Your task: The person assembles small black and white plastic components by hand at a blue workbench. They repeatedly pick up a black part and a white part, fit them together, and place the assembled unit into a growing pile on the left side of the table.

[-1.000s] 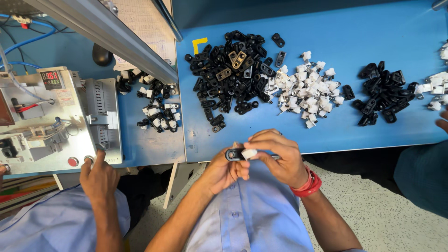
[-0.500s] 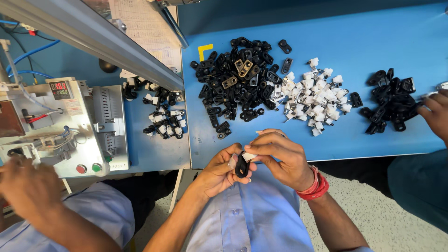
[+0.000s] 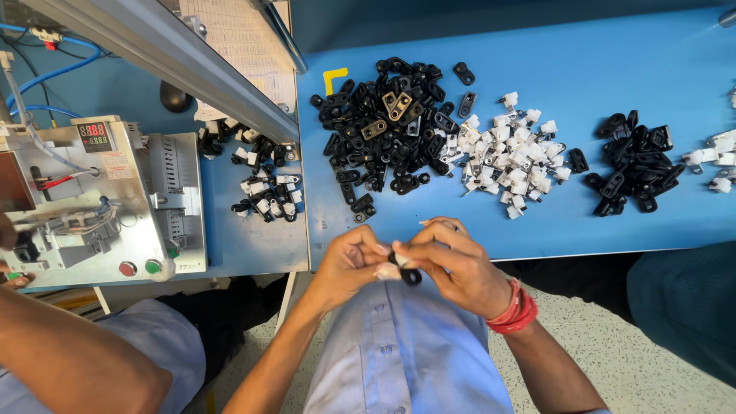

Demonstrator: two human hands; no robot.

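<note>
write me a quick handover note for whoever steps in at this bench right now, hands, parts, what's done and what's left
Left hand and right hand: both pinch one small black clip with a white piece against it, held above the lap, just off the blue table edge.
Parts: big pile of black clips mid-table, white pieces right of it, smaller black pile farther right.
Mixed black-and-white parts lie on the left bench beside the metal machine.
Done: one pair in hand, whether seated cannot be told.
Left: the loose piles.

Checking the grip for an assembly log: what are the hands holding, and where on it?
Both hands, left hand and right hand, pinch a small black clip by its upper end.
</note>
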